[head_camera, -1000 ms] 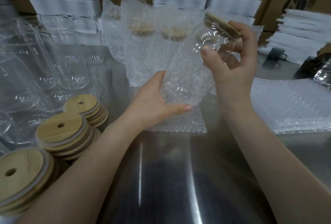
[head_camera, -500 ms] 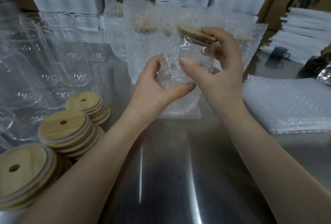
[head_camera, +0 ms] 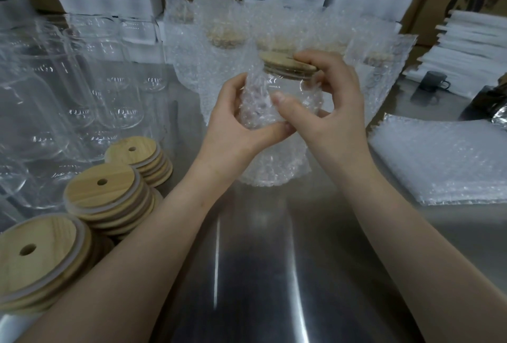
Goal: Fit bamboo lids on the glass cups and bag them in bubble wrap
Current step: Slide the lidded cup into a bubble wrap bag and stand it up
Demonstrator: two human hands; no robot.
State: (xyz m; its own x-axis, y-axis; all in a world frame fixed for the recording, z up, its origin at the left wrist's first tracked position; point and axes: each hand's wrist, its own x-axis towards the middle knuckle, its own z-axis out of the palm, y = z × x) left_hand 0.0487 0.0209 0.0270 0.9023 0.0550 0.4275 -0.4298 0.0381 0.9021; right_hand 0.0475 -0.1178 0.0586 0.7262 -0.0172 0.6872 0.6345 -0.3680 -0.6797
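Round cup [head_camera: 286,87], curled right fingers [head_camera: 330,68]; round bag [head_camera: 274,163], curled left fingers [head_camera: 231,93]

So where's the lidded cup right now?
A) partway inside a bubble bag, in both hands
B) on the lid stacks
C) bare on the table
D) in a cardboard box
A: the cup, lid on, sits partway in the bag; the left hand grips the bag, the right hand holds the cup's top.
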